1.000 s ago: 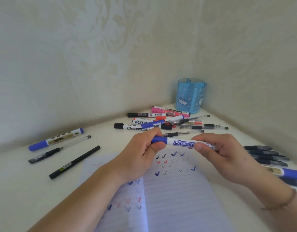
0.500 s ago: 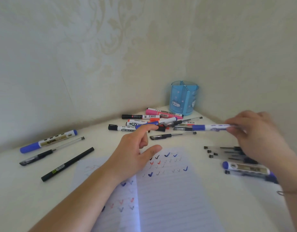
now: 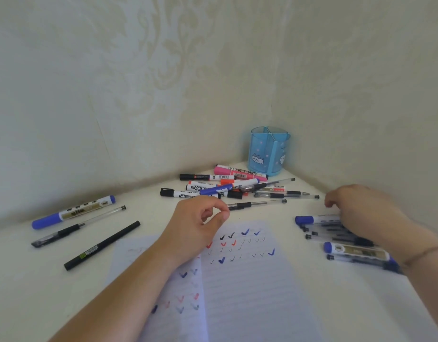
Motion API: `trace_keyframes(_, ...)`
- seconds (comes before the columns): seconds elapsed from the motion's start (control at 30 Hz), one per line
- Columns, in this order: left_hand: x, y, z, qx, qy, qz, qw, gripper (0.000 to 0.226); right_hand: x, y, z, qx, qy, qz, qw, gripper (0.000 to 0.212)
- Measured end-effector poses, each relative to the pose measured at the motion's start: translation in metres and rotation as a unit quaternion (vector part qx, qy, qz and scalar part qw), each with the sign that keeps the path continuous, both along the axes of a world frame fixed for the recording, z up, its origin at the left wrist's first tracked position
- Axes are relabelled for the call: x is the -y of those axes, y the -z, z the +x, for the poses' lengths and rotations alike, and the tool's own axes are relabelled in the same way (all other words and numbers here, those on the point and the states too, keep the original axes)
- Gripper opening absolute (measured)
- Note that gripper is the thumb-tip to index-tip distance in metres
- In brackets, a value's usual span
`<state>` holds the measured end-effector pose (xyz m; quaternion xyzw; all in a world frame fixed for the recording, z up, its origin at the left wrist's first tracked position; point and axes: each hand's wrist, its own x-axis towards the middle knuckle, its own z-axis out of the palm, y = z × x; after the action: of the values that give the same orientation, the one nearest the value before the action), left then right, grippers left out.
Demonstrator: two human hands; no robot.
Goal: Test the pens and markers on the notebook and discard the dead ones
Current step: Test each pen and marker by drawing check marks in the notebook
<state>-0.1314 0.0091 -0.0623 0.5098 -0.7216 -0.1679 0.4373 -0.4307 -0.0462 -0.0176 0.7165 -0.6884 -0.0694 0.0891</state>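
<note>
The open notebook (image 3: pixel 250 280) lies in front of me, its pages marked with blue, red and black ticks. My left hand (image 3: pixel 198 225) hovers over its top left part, fingers loosely curled and holding nothing. My right hand (image 3: pixel 361 213) is low at the right, over the rear end of a blue-capped white marker (image 3: pixel 316 219), fingers curled round it. That marker lies at the top of a row of pens (image 3: pixel 336 235) and another blue marker (image 3: pixel 356 251). A pile of untested markers and pens (image 3: pixel 225 186) sits behind the notebook.
A blue pen holder (image 3: pixel 268 151) stands in the corner of the walls. At the left lie a blue marker (image 3: pixel 75 212), a clear black pen (image 3: pixel 72 228) and a black pen (image 3: pixel 102 245). The walls close in behind and to the right.
My right hand carried the blue-capped marker away from my left hand, out to the right and down onto the row of pens. My left hand let go and stayed over the notebook.
</note>
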Motion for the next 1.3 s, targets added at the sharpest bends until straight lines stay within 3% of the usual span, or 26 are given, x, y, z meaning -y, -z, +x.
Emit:
trace_keyframes(0.17, 0.001, 0.001, 0.0, -0.01, -0.003, 0.008, 1.0, 0.011, 0.022, 0.004, 0.037, 0.127, -0.137, -0.025, 0.982, 0.023)
trace_keyframes(0.3, 0.003, 0.003, 0.002, -0.02, -0.011, 0.002, 1.0, 0.01, 0.033, 0.013, 0.066, 0.111, -0.193, -0.025, 0.974, 0.02)
trace_keyframes(0.57, 0.01, 0.011, 0.006, -0.004, -0.037, -0.062, 0.997, 0.014, 0.027, 0.019, 0.083, 0.085, -0.203, -0.072, 0.973, 0.012)
trace_keyframes(0.67, 0.012, 0.014, 0.006, 0.044, -0.033, -0.098, 0.994, 0.034, 0.003, 0.009, 0.09, 0.149, -0.241, -0.132, 0.95, 0.011)
trace_keyframes(0.73, 0.014, 0.016, 0.007, 0.082, -0.036, -0.112, 0.99, 0.038, -0.016, 0.002, 0.097, 0.306, -0.253, -0.123, 0.91, 0.005)
trace_keyframes(0.77, 0.015, 0.016, 0.007, 0.091, -0.037, -0.118, 0.988, 0.036, -0.024, -0.001, 0.101, 0.412, -0.244, -0.109, 0.871, 0.003)
trace_keyframes(0.87, 0.012, 0.013, 0.007, 0.08, -0.028, -0.128, 0.988, 0.03, -0.041, -0.005, 0.112, 0.704, -0.196, -0.023, 0.682, 0.008)
trace_keyframes(0.9, 0.01, 0.012, 0.006, 0.076, -0.008, -0.115, 0.99, 0.027, -0.044, -0.002, 0.115, 0.74, -0.191, 0.016, 0.645, 0.014)
trace_keyframes(0.93, 0.009, 0.013, 0.006, 0.082, 0.02, -0.098, 0.992, 0.024, -0.046, 0.003, 0.118, 0.744, -0.199, 0.056, 0.636, 0.019)
trace_keyframes(1.07, 0.006, 0.011, 0.006, 0.128, 0.126, -0.064, 0.982, 0.023, -0.045, 0.023, 0.13, 0.698, -0.23, 0.108, 0.669, 0.023)
trace_keyframes(1.2, 0.001, 0.006, 0.007, 0.103, 0.137, -0.081, 0.982, 0.029, -0.041, 0.023, 0.121, 0.668, -0.304, 0.114, 0.67, 0.02)
trace_keyframes(1.3, 0.001, 0.006, 0.008, 0.095, 0.152, -0.073, 0.981, 0.021, -0.043, 0.021, 0.115, 0.616, -0.349, 0.102, 0.699, 0.021)
